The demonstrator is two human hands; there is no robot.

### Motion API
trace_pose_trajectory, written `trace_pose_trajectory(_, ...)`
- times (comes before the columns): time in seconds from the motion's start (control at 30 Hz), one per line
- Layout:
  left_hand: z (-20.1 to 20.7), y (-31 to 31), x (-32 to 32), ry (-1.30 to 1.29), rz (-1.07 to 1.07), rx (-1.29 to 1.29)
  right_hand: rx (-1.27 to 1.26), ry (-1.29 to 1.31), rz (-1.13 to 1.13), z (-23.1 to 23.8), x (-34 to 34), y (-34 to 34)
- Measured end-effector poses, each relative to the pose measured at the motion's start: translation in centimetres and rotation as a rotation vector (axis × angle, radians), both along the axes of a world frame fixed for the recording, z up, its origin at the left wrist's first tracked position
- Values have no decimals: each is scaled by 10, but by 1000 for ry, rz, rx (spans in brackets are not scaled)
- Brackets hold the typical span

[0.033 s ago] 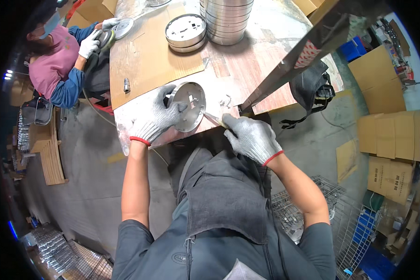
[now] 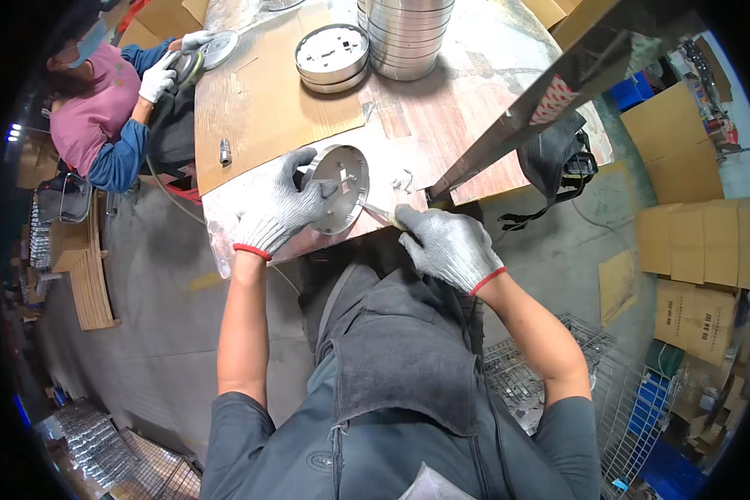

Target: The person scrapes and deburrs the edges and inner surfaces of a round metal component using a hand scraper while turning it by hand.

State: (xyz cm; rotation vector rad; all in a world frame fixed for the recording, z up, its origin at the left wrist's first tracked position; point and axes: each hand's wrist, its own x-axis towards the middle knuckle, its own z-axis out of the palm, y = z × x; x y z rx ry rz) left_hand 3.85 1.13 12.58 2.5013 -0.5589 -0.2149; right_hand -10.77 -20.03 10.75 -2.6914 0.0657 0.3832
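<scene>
A round, shallow metal cover (image 2: 336, 218) with a raised rim and small cutouts is held tilted at the table's near edge. My left hand (image 2: 282, 204), in a pale knit glove with a red cuff, grips its left side, thumb over the inner face. In my gloved right hand (image 2: 450, 240) is a thin-bladed hand tool (image 2: 378, 212). Its tip meets the cover's right rim; the fingers hide most of its handle.
A metal bar (image 2: 508, 125) slants up from the table edge. Stacked metal rings (image 2: 404, 42), more round covers (image 2: 332, 52) and a small metal fitting (image 2: 225, 152) are on the worktable (image 2: 492, 92). A co-worker (image 2: 100, 117) handles a disc at far left.
The metal cover has tipped slightly in my left hand, so its inner face shows a little differently. Both hands stay in nearly the same place.
</scene>
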Motion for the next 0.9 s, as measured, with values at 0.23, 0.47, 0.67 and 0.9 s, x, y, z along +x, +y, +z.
trace_pose_trajectory(0.23, -51, 0, -3, -155, -56, -272, 45, -72, 27, -4, 6, -1)
trace_pose_trajectory(0.47, -58, -7, -6, -110, 10, -184, 23, -52, 14, 7, 13, -1)
trace_pose_trajectory(0.67, -61, -9, -6, -95, 37, -153, -22, 34, 38, 13, 22, 4)
trace_pose_trajectory(0.9, -100, 13, 19, 27, 94, -180, -130, -10, 86, 6, 24, 14)
